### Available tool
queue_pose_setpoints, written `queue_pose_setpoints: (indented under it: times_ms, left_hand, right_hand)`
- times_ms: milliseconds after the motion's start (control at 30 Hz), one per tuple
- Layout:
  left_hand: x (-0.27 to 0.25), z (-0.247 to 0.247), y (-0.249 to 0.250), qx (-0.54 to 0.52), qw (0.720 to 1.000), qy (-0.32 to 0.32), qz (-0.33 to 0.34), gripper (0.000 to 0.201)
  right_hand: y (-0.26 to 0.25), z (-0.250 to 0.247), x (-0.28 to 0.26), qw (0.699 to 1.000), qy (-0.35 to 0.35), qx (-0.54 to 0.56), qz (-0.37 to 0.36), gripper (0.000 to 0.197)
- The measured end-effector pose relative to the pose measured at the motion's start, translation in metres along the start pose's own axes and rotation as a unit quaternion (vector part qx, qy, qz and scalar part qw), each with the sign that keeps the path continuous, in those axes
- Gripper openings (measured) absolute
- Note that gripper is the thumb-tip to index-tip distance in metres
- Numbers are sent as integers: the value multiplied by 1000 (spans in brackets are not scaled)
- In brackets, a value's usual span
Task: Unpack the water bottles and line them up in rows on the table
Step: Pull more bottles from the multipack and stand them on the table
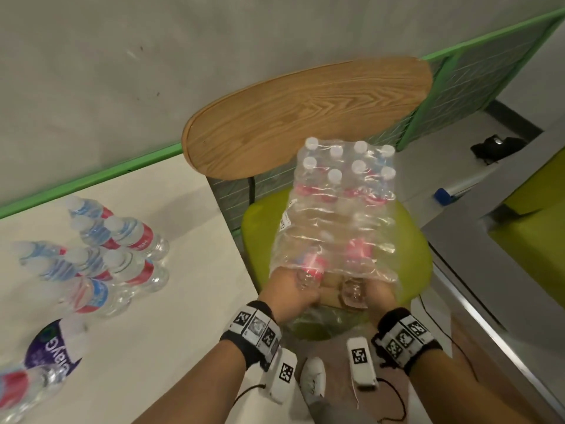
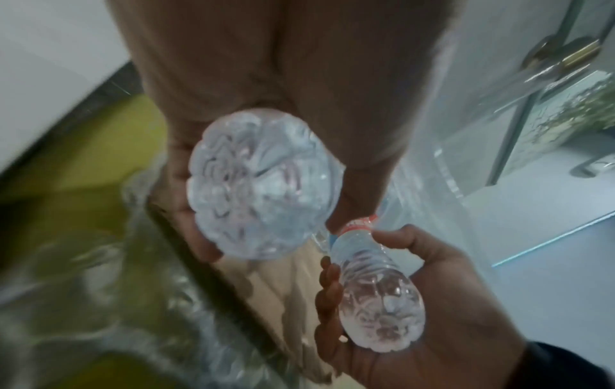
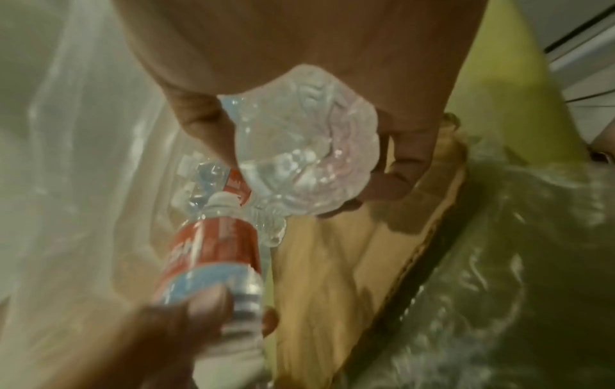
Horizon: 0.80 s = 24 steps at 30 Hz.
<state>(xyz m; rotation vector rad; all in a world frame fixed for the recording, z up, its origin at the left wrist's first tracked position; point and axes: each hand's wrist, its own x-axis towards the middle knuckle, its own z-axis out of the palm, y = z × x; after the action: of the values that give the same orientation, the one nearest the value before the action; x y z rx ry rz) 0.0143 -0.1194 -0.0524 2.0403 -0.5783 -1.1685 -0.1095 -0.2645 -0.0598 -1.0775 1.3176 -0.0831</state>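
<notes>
A shrink-wrapped pack of water bottles (image 1: 336,215) lies on a green chair seat (image 1: 260,228), with its near end torn open. My left hand (image 1: 292,296) grips the base of one clear, red-labelled bottle (image 1: 307,278) (image 2: 263,184) at that opening. My right hand (image 1: 377,296) grips the base of a second bottle (image 1: 353,293) (image 3: 306,158) beside it. Both bottles are still partly inside the plastic wrap. A cardboard tray (image 3: 332,263) shows under them. Several unpacked bottles (image 1: 122,255) stand clustered on the white table (image 1: 183,301) to the left.
The chair's wooden back (image 1: 305,111) rises behind the pack, with a green-framed partition (image 1: 477,71) beyond it. A purple round sticker (image 1: 52,347) lies on the table's near left. A metal ledge (image 1: 489,270) runs along the right. A white shoe (image 1: 312,381) is below.
</notes>
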Motion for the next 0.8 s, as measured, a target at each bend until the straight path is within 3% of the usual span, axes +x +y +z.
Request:
queue_pose_setpoints:
  times_ms: [67,167,267,367,567,700,800]
  left_hand:
    - [-30,-11,-9,-11,1000,-13,20,53]
    - [-74,-29,-39,-15,1000,-19,13,53]
    - [-114,-55,-83,-13,1000,-6,-12,62]
    - [-159,-82,-128,-31,998,35,-37,60]
    - [-248,-122,-227,-103,975,193,-45,63]
    - [-289,-140,-285,-141,936,315,-72,61]
    - [-310,-153,-310,-157,902,390,-99,62]
  right_hand:
    - [5,5,-18,997,-48,48,-26,11]
    - [17,15,-47,987,-126,73,-68,34]
    - [35,22,-73,980,-179,-21,-79,40]
    - [55,43,-100,952,-191,-197,-136,39]
    - [82,124,-152,864,-251,-379,-215,34]
    - [99,189,-180,801,-280,-458,-264,39]
    - [112,234,-194,781,-298,-468,-286,47]
